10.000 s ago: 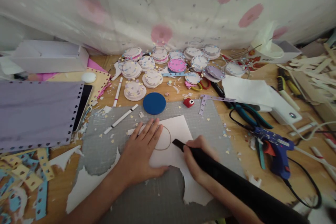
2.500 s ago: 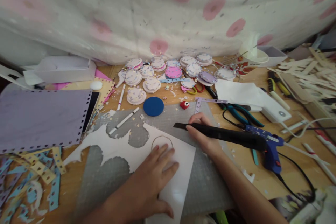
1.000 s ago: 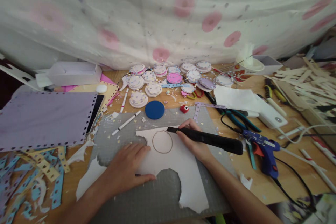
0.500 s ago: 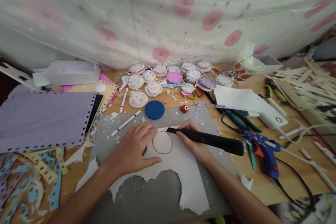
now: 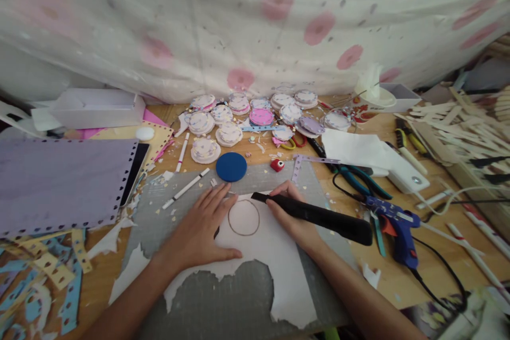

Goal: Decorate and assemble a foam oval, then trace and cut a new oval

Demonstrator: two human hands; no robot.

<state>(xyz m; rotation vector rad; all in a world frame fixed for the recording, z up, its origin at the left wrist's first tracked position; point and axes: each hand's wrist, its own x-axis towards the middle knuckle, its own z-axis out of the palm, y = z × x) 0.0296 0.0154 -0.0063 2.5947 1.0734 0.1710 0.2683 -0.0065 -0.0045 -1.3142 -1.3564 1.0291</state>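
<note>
A white sheet [image 5: 274, 249] with torn, ragged lower edges lies on the grey cutting mat [image 5: 199, 303]. On it a thin dark circle [image 5: 244, 218] is drawn. My left hand [image 5: 209, 228] presses flat on the sheet at the circle's left, fingers spread. My right hand [image 5: 292, 218] holds a black utility knife [image 5: 322, 218], its tip close to the circle's upper right edge; I cannot tell whether the tip touches the paper. Just above the left fingertips rests a blue disc [image 5: 231, 167].
Several layered paper discs [image 5: 205, 150] stand in rows at the back. To the right lie a blue glue gun [image 5: 398, 223] with its cable, pliers [image 5: 362, 180] and a white power bank [image 5: 410, 172]. Purple hole-punched paper [image 5: 67, 186] and coloured strips [image 5: 56, 260] occupy the left. A red punch [image 5: 277, 164] sits near the mat's top.
The view has shifted slightly, so most things appear a little further left. Both hands keep nearly the same places on the sheet, and the knife's handle end sits slightly lower.
</note>
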